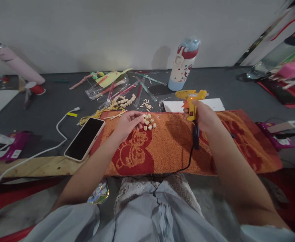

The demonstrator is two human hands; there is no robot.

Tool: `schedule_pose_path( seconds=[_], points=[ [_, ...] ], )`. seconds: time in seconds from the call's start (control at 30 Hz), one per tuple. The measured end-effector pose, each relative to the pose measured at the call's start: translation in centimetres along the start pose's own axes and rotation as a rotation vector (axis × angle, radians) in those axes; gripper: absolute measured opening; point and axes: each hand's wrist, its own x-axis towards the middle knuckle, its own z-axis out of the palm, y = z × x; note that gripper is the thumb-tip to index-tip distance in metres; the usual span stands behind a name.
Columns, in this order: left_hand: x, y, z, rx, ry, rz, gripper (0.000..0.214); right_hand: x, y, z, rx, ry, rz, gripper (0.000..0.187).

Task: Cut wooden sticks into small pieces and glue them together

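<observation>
Yellow glue gun (191, 95); orange towel (171, 144) with red patches (146, 164); cream wooden pieces (150, 127); white-and-blue dotted bottle (182, 70)

Glue gun (193, 96): yellow, grip downward, nozzle left, above the towel (169, 148) at its far edge. Blocks (150, 127): small, pale, clustered near that edge.

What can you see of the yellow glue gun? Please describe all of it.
The glue gun has a yellow, plastic-looking body with an orange trigger, a small glowing orange light and a dark switch on its grip. The right hand holds it by the grip, upright above the towel, nozzle pointing left. A dark cord runs from below the grip over the towel. Whether glue is at the tip is too small to tell.
</observation>
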Motion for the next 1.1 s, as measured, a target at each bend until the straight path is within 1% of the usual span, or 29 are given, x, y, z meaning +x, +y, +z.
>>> schedule_pose_path(
  seconds=[0.13,0.27,0.37,0.47,0.57,0.7,0.83,1.0,1.1],
  points=[
    [0.3,-0.3,-0.4,-0.006,0.002,0.023,0.023,-0.3,-1.3,1.1,-0.085,-0.076,-0.11,0.019],
    [0.7,-0.5,-0.8,-0.058,0.023,0.024,0.033,-0.3,-1.8,2.6,-0.164,-0.163,-0.146,0.025],
    [0.8,-0.5,-1.1,-0.101,0.036,0.019,0.039,-0.4,-1.4,3.3,-0.233,-0.253,-0.177,0.029],
    [1.0,-0.6,-1.3,-0.099,0.044,0.027,0.042,-0.6,-0.7,3.6,-0.278,-0.355,-0.197,0.034],
    [1.2,-0.7,-1.4,-0.042,0.058,0.065,0.041,-1.1,-0.1,3.7,-0.294,-0.447,-0.191,0.038],
    [1.2,-0.9,-1.5,0.057,0.102,0.103,0.038,-1.7,0.3,4.0,-0.291,-0.538,-0.192,0.039],
    [1.0,-0.7,-1.4,0.13,0.119,0.135,0.036,-2.0,0.3,4.2,-0.303,-0.565,-0.189,0.042],
    [0.7,-0.3,-1.2,0.151,0.112,0.157,0.035,-2.1,0.3,4.1,-0.276,-0.584,-0.19,0.044],
    [0.6,-0.2,-1.1,0.12,0.107,0.139,0.032,-2.2,0.2,4.2,-0.248,-0.531,-0.198,0.044]
  ],
)
